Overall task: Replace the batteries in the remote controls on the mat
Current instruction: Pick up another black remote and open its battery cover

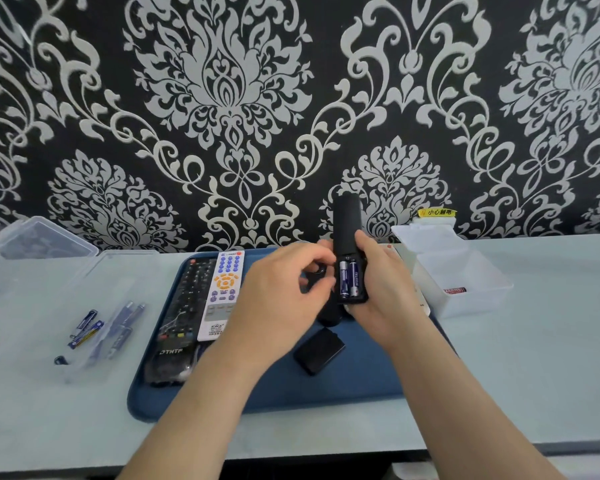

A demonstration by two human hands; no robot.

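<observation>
head view: a slim black remote control (347,233) stands nearly upright above the dark blue mat (354,372), back side toward the camera, its battery bay open with two blue batteries (349,280) seated side by side. the right hand (385,289) is wrapped around its lower half. the left hand (284,299) sits just beside the bay, fingers curled; what it pinches is hard to make out. a black rectangular cover (319,353) lies on the mat below the hands. a long black remote (184,306) and a white remote with orange buttons (222,292) lie side by side at the mat's left. left of the mat, a clear plastic box (111,271) holds loose blue batteries (87,329). right, a white open box (465,271) holds a small red item, too blurred to identify.
</observation>
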